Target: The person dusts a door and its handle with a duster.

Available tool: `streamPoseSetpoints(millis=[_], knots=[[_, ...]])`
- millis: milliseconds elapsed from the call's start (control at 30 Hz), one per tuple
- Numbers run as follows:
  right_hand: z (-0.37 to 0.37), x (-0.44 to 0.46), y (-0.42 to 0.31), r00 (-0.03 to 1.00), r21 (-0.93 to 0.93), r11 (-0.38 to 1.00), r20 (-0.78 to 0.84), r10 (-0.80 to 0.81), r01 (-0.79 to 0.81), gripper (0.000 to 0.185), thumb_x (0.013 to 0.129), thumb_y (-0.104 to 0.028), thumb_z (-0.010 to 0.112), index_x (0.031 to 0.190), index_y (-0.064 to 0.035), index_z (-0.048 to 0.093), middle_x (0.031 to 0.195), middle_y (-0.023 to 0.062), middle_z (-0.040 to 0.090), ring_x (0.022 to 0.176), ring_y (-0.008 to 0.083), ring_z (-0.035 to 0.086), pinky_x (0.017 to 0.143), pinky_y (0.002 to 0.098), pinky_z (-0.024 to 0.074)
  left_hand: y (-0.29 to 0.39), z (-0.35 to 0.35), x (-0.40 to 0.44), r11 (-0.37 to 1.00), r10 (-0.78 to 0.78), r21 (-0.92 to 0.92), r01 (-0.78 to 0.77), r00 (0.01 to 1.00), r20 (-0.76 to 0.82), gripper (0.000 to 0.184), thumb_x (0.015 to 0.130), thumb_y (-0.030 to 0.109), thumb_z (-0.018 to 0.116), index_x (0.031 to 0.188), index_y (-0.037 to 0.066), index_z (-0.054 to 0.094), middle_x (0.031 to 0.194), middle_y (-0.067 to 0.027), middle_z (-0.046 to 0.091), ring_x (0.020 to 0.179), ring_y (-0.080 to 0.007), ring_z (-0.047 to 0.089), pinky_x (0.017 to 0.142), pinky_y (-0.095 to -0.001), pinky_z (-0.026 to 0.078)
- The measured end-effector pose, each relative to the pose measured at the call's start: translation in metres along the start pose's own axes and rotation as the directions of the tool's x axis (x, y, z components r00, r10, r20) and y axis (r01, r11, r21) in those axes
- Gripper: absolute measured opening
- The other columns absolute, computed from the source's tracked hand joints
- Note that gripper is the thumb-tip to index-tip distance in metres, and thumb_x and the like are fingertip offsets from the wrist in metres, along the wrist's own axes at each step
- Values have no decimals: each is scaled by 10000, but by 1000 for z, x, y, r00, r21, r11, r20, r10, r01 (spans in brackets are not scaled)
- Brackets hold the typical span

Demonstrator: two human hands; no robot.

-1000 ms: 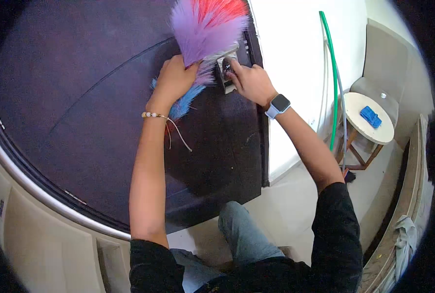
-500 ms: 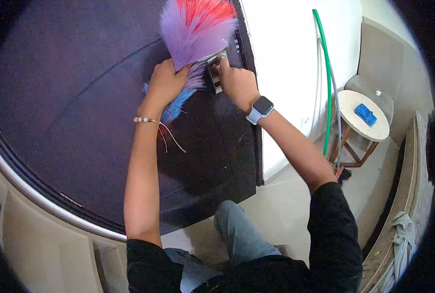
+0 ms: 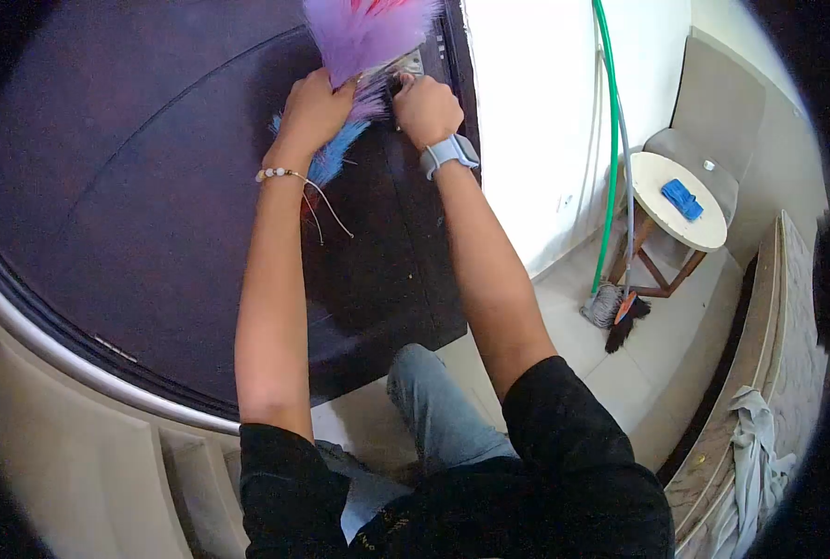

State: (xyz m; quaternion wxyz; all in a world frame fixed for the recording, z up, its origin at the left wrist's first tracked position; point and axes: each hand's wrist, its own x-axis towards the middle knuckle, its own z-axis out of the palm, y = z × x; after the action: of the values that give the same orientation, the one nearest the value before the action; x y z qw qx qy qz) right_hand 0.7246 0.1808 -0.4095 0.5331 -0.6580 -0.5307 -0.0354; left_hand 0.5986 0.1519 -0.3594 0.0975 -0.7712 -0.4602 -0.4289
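Observation:
In my left hand (image 3: 317,110) is a fluffy duster (image 3: 368,39) with purple, red and blue bristles; my fingers are wrapped round its middle. The blue end (image 3: 337,154) sticks out below my hand against a dark door (image 3: 182,233). My right hand (image 3: 429,110), with a watch at the wrist, is curled closed at the silver door handle (image 3: 409,65) by the door's edge. The fingertips of this hand are partly hidden, and the duster's bristles brush close beside it.
Right of the door is a white wall (image 3: 536,140). A green pole (image 3: 610,177) and a grey pole lean there, with a mop head (image 3: 604,305) below. A round stool (image 3: 652,177) carries a blue cloth (image 3: 682,199). A mattress (image 3: 760,373) stands at far right.
My right hand has gone from an extended finger on the handle to a curled grip, and its wrist has turned. The view has shifted, showing more floor and the mop head.

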Motion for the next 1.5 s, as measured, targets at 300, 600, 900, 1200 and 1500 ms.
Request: streamPoseSetpoints(millis=[300,600,900,1200,1500], knots=[[11,-46,13,901,334,942,406,-151,7,515,863,-427,290,778,-30,606,777,209,591,721,387,569,675,433,455,-8,-16,-36,943,-222,-297,152,950,-219,297,758,215,545,926,-30,540,870,-242,566,863,-375,537,727,-391,421],[38,-182,-13,510,804,514,589,-627,-298,354,868,-208,397,1135,17,338,822,200,580,653,376,566,579,408,460,-43,-38,-101,894,-404,-337,296,857,-319,414,788,332,543,942,-52,535,883,-230,575,871,-371,542,733,-366,417],[87,-161,33,988,729,667,-91,-129,154,214,886,-209,360,960,-9,381,698,249,528,620,423,514,496,412,392,-90,-62,-218,827,-456,-341,446,888,56,463,813,237,535,1203,72,347,895,-103,556,718,-175,551,679,-293,436],[78,-146,31,984,711,691,-6,-179,130,233,883,-200,372,946,21,408,710,226,548,622,359,550,512,374,399,-167,6,-430,639,-583,-259,724,676,452,283,780,146,548,1038,36,508,889,-107,562,751,-178,542,681,-292,442],[90,-130,-23,780,421,777,216,-588,469,202,866,-153,388,993,-1,346,728,257,549,660,431,526,504,452,396,-194,2,-471,681,-681,-97,726,676,283,324,752,101,547,1069,59,493,989,-162,515,940,-287,488,786,-356,409]])
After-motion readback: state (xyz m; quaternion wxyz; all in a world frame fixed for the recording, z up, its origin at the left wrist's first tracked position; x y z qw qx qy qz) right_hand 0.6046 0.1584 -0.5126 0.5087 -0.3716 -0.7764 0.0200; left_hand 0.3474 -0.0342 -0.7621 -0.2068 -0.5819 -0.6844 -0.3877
